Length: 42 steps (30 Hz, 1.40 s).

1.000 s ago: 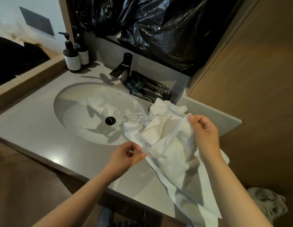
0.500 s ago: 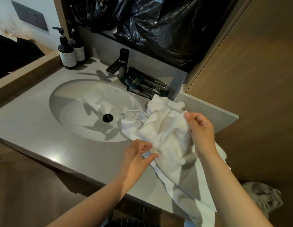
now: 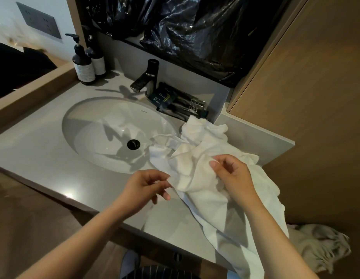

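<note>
Hands are working a white towel (image 3: 195,166) that is lying crumpled on the right part of a grey countertop (image 3: 44,158), its left folds spilling just over the rim of the sink basin (image 3: 106,125) and its lower length hanging off the counter's front edge.

The left hand (image 3: 149,186) is reaching in from below, wrist bent slightly, with thumb and forefinger pinching the towel's near left edge while the other fingers are curling loosely beneath. The right hand (image 3: 231,176) is lying on top of the heap with its back to the camera; its thumb is pointing left toward the other hand and its fingers are curling down into the cloth, gripping a fold. The two hands are sitting near each other with a narrow band of towel between them.

Half a second ago the right hand was holding a bunch of cloth lifted higher, knuckles upward; now it is sitting lower, closer to the counter. The left hand, which was pressing its thumb further into the fabric, is now gripping only the margin, slightly further left. The towel heap is looking flatter than before.

Behind the basin, a dark faucet (image 3: 147,81) and two pump bottles (image 3: 84,67) are standing.
</note>
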Each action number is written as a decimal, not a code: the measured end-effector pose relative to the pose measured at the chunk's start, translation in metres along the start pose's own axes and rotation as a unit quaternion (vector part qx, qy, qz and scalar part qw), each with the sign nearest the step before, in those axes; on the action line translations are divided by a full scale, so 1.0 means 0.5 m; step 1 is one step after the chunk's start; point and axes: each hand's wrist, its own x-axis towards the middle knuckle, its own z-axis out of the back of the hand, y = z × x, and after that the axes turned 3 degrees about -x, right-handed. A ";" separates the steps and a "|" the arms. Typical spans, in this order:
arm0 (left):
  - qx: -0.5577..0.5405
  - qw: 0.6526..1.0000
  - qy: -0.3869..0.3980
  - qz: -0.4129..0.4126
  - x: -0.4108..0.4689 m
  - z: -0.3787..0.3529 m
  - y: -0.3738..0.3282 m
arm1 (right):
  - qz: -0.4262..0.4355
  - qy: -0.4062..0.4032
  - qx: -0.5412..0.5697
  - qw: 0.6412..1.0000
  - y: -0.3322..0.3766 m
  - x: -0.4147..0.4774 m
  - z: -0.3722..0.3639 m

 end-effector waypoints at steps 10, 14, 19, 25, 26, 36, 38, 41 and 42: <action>0.342 0.939 0.026 -0.034 0.043 0.077 -0.029 | -0.022 -0.078 0.026 0.996 -0.004 0.051 -0.025; 0.364 0.931 -0.002 -0.017 0.036 0.071 0.002 | 0.008 -0.037 0.004 0.999 0.001 0.043 -0.024; 0.247 0.963 -0.053 -0.092 0.045 0.042 -0.012 | 0.048 -0.123 -0.035 0.991 0.009 0.054 -0.022; 0.287 0.951 -0.087 -0.069 0.074 0.018 -0.021 | 0.141 -0.144 -0.214 0.956 0.036 0.133 -0.017; 0.301 0.947 -0.096 -0.059 0.078 0.017 -0.019 | 0.130 -0.130 -0.259 0.948 0.028 0.147 -0.016; 0.285 0.954 -0.089 0.025 0.076 0.005 0.006 | 0.009 -0.027 -0.332 0.943 -0.040 0.176 -0.046; 0.247 0.964 -0.083 0.046 0.074 0.007 0.008 | 0.034 -0.013 -0.348 0.937 -0.032 0.173 -0.045; 0.202 0.975 -0.070 0.070 0.069 0.011 0.012 | 0.062 0.003 -0.375 0.925 -0.022 0.157 -0.043; 0.186 0.977 -0.068 0.078 0.067 0.014 0.012 | 0.065 0.012 -0.388 0.919 -0.022 0.150 -0.043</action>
